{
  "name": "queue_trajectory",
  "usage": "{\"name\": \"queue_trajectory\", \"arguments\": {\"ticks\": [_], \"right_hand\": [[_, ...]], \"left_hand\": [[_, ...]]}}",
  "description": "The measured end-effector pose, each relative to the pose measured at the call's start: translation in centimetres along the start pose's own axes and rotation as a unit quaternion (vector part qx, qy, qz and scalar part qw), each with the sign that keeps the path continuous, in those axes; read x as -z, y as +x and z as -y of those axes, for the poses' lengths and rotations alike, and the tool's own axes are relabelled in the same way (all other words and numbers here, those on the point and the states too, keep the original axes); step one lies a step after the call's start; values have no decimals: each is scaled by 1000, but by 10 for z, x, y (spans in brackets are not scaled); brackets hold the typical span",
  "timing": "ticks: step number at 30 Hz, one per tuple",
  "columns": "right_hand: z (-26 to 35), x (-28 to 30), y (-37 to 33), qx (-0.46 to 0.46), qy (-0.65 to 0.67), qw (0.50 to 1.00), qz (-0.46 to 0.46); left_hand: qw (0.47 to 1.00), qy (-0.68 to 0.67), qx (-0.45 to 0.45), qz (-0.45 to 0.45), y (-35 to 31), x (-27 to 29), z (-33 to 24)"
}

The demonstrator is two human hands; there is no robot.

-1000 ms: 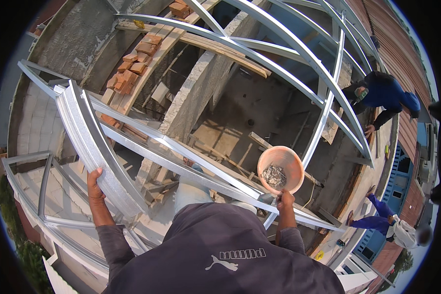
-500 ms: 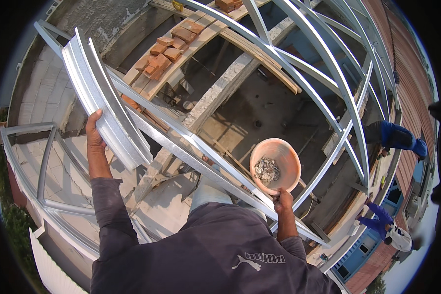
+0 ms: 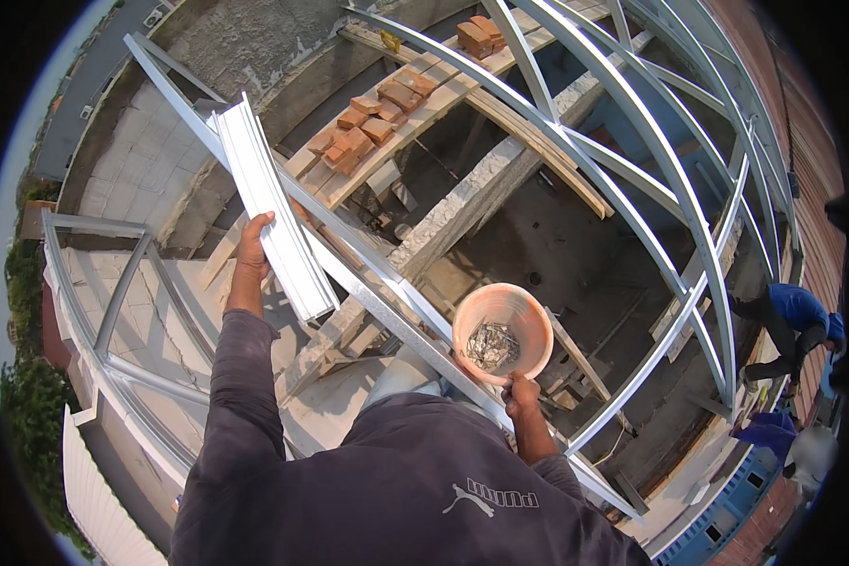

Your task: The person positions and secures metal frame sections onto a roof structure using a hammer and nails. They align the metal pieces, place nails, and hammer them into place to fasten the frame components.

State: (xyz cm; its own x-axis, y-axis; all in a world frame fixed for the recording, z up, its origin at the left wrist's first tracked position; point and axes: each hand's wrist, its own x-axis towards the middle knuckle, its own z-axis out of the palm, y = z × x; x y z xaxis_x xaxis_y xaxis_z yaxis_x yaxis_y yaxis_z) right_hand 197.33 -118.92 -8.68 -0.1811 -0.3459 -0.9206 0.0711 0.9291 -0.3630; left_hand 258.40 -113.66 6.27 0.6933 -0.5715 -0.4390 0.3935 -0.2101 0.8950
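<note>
My left hand point(image 3: 255, 243) is closed on the edge of a short bundle of silvery metal channel point(image 3: 272, 212), which slants across a roof-truss beam point(image 3: 373, 300). My right hand point(image 3: 520, 396) grips the near rim of an orange plastic bucket point(image 3: 535, 330). Inside the bucket lies a heap of small metal pieces point(image 3: 492, 347), seemingly screws, too small to make out surely. The bucket is held beside the truss beam, above the open room below. Its underside is hidden.
Curved metal trusses point(image 3: 623, 222) cross over a deep opening. Wooden planks point(image 3: 335, 191) bear stacked bricks point(image 3: 377, 118), and a rough concrete beam point(image 3: 467, 203) spans the gap. Two other people are at the right, one in a blue top point(image 3: 794, 304). More metal framing point(image 3: 123, 292) stands left.
The whole view has shifted, with most surroundings moving rightward in it. The channel bundle has swung right and tilted in my left hand. The bucket has come left, closer to the truss beam.
</note>
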Motion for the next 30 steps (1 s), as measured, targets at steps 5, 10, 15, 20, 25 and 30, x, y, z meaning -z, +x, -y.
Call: {"name": "queue_trajectory", "arguments": {"ticks": [5,10,15,20,25,30], "right_hand": [[-8,-8,-1,-26,-20,999,-36],[-6,-28,-6,-6,-18,999,-49],[12,-81,-11,14,-15,998,-67],[45,-162,-28,35,-2,995,-94],[89,-243,-46,46,-21,995,-88],[123,-316,-50,81,-45,994,-58]], "left_hand": [[999,-31,16,-17,-1,2,-1],[999,-50,-6,8,38,35,-39],[997,-44,-4,62,117,75,-99],[996,-45,17,72,165,102,-124],[988,-81,56,116,166,117,-120],[989,-34,35,139,159,108,-122]]}}
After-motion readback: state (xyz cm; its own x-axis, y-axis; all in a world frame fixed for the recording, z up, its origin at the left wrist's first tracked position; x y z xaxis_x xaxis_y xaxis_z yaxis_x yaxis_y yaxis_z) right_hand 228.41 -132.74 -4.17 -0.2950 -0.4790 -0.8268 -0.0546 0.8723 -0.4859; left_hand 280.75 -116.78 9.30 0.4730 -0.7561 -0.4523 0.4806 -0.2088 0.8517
